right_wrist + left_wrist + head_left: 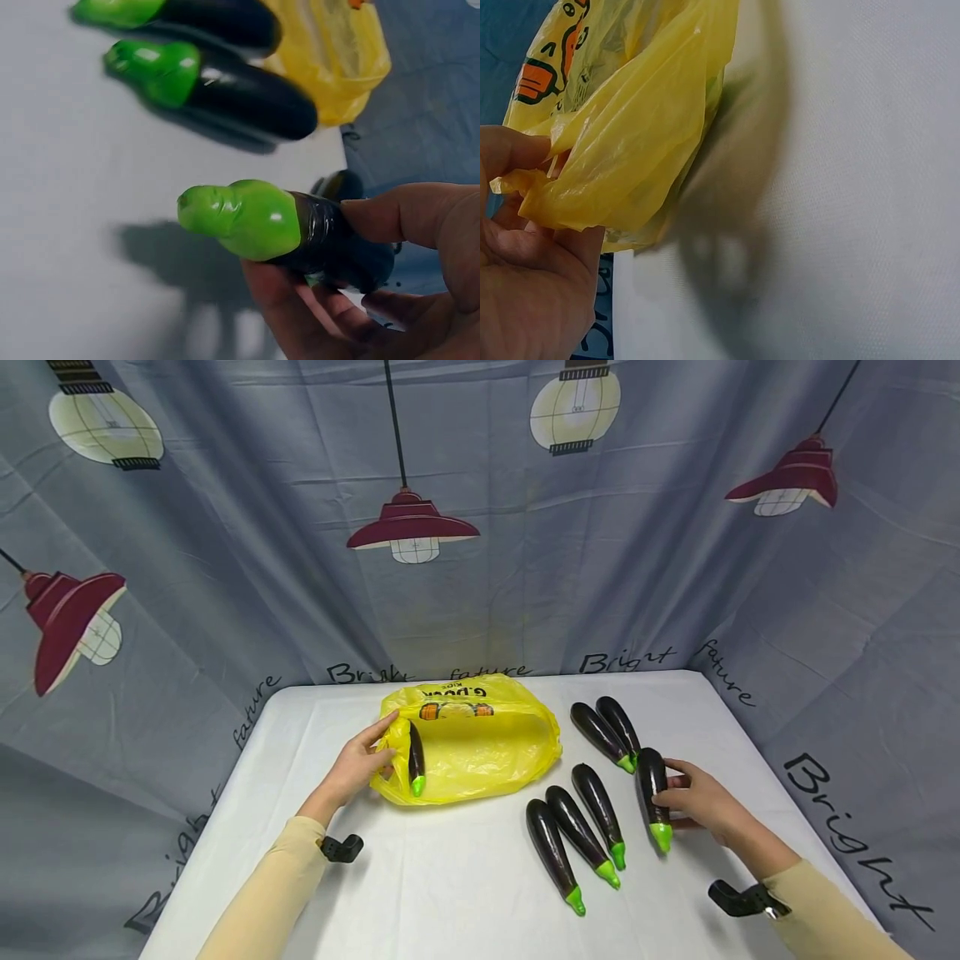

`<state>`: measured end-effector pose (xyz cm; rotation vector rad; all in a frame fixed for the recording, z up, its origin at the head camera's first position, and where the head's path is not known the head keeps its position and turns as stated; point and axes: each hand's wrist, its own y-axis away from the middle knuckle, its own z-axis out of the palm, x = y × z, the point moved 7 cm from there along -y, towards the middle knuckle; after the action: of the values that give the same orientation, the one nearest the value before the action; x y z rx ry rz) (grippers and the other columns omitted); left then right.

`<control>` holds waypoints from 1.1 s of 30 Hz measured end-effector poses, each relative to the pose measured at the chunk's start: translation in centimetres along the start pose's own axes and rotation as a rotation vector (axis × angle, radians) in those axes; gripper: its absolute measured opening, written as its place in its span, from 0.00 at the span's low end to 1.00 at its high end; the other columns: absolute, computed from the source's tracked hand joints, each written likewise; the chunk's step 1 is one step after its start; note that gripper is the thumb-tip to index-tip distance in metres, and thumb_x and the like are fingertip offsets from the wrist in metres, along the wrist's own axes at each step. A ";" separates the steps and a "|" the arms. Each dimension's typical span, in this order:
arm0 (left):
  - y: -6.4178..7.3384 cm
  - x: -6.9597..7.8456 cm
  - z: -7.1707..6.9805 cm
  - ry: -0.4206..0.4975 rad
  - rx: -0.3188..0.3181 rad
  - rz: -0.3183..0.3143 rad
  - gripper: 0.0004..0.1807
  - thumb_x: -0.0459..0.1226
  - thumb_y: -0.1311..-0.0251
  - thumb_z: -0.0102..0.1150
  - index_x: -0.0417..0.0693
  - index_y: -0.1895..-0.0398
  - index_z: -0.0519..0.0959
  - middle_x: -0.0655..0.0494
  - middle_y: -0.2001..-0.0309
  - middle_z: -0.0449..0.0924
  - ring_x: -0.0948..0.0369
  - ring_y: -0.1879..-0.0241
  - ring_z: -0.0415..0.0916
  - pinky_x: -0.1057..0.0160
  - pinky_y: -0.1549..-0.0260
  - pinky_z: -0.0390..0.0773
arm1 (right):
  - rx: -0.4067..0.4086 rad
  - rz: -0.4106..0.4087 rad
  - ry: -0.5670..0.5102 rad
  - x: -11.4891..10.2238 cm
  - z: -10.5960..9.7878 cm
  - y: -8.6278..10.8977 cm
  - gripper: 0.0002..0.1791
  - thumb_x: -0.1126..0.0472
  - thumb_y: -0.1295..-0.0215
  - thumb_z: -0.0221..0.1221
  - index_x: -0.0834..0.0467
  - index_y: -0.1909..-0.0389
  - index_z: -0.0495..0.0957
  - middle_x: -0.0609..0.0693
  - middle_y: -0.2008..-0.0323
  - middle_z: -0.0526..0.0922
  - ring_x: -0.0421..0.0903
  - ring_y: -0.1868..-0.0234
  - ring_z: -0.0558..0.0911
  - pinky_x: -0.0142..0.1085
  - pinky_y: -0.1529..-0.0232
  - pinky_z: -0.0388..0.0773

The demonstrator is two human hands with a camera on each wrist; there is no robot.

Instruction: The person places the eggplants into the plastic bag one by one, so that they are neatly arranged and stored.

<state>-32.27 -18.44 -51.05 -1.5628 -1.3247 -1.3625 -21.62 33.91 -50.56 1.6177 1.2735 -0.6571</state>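
A yellow plastic bag (472, 743) lies on the white table (450, 885). One dark eggplant (416, 760) with a green cap sticks out at the bag's left edge. My left hand (360, 764) pinches that edge of the yellow bag (630, 127). My right hand (701, 802) grips another eggplant (652, 793), thumb and fingers around its dark body just behind the green cap (240, 217). Three eggplants (573, 831) lie side by side left of it. Two more eggplants (607, 731) rest further back.
A grey curtain (480, 527) printed with lamps surrounds the table on three sides. Black wrist mounts (341, 847) sit on both forearms. In the right wrist view, two loose eggplants (225, 82) and a part of the bag (337, 52) lie beyond the held one.
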 end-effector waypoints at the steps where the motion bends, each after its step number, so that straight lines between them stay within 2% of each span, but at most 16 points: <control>1: 0.0 0.0 0.0 -0.001 0.001 0.001 0.39 0.31 0.30 0.56 0.70 0.20 0.60 0.48 0.20 0.51 0.53 0.63 0.78 0.60 0.67 0.83 | -0.007 -0.013 -0.024 -0.3 0.1 0.0 0.49 0.68 0.34 0.62 0.71 0.21 0.42 0.77 0.38 0.62 0.52 0.58 0.85 0.49 0.58 0.87; 6: 0.0 0.2 -0.2 -0.002 0.005 0.010 0.39 0.32 0.31 0.56 0.72 0.21 0.61 0.49 0.21 0.54 0.53 0.62 0.79 0.61 0.67 0.83 | -0.038 -0.071 -0.120 -2.0 0.6 -0.3 0.50 0.67 0.32 0.63 0.68 0.20 0.41 0.77 0.32 0.59 0.50 0.56 0.85 0.48 0.56 0.87; 9: -0.1 0.3 -0.3 -0.018 0.017 0.014 0.38 0.34 0.30 0.57 0.73 0.21 0.62 0.49 0.22 0.55 0.50 0.54 0.80 0.59 0.64 0.83 | -0.065 -0.105 -0.168 -3.1 1.1 -0.5 0.51 0.65 0.32 0.65 0.66 0.19 0.41 0.75 0.30 0.59 0.49 0.55 0.85 0.47 0.55 0.87; 12: 0.0 0.5 -0.4 -0.052 0.027 0.018 0.36 0.37 0.29 0.57 0.71 0.21 0.62 0.49 0.22 0.56 0.48 0.39 0.74 0.56 0.51 0.82 | -0.097 -0.128 -0.215 -4.2 1.8 -0.8 0.52 0.65 0.32 0.65 0.64 0.18 0.41 0.74 0.29 0.58 0.49 0.54 0.85 0.46 0.55 0.86; 14: 0.0 0.6 -0.5 -0.075 0.033 0.018 0.34 0.39 0.28 0.57 0.70 0.21 0.63 0.48 0.22 0.57 0.47 0.31 0.66 0.53 0.40 0.77 | -0.116 -0.134 -0.237 -4.8 2.4 -1.0 0.51 0.65 0.32 0.65 0.63 0.18 0.42 0.73 0.29 0.58 0.49 0.53 0.85 0.47 0.54 0.86; 17: -0.1 0.7 -0.7 -0.092 0.039 0.013 0.33 0.42 0.28 0.57 0.68 0.22 0.64 0.48 0.22 0.58 0.47 0.25 0.57 0.48 0.31 0.67 | -0.138 -0.134 -0.247 -5.6 3.3 -1.3 0.52 0.64 0.32 0.66 0.61 0.18 0.42 0.72 0.28 0.58 0.49 0.51 0.84 0.47 0.54 0.86; 19: -0.1 0.8 -0.8 -0.101 0.043 0.009 0.32 0.43 0.27 0.57 0.68 0.22 0.64 0.48 0.23 0.59 0.46 0.24 0.55 0.45 0.29 0.63 | -0.151 -0.130 -0.249 -6.1 4.0 -1.6 0.52 0.64 0.33 0.66 0.60 0.18 0.43 0.71 0.28 0.58 0.51 0.51 0.84 0.48 0.53 0.86; 21: -0.1 0.9 -1.0 -0.109 0.050 0.005 0.32 0.45 0.27 0.57 0.67 0.22 0.64 0.47 0.23 0.59 0.45 0.25 0.56 0.44 0.29 0.62 | -0.162 -0.132 -0.245 -6.7 4.7 -1.9 0.52 0.64 0.33 0.67 0.59 0.18 0.44 0.70 0.27 0.57 0.51 0.49 0.83 0.48 0.53 0.86; 26: -0.1 1.2 -1.4 -0.119 0.071 -0.013 0.30 0.49 0.27 0.58 0.67 0.23 0.66 0.46 0.26 0.65 0.46 0.31 0.66 0.45 0.33 0.69 | -0.201 -0.151 -0.254 -8.0 6.6 -2.5 0.51 0.65 0.34 0.67 0.58 0.18 0.46 0.69 0.27 0.59 0.52 0.49 0.84 0.48 0.53 0.86; 33: -0.1 1.5 -1.8 -0.154 0.098 -0.017 0.29 0.46 0.28 0.60 0.64 0.24 0.70 0.46 0.32 0.71 0.49 0.33 0.68 0.48 0.36 0.73 | -0.270 -0.172 -0.273 -9.6 9.1 -3.0 0.49 0.67 0.34 0.66 0.57 0.18 0.48 0.68 0.30 0.64 0.59 0.50 0.85 0.48 0.54 0.86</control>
<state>-32.98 -19.71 -49.19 -1.6189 -1.4777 -1.1881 -26.22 21.60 -47.21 1.1659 1.2461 -0.7486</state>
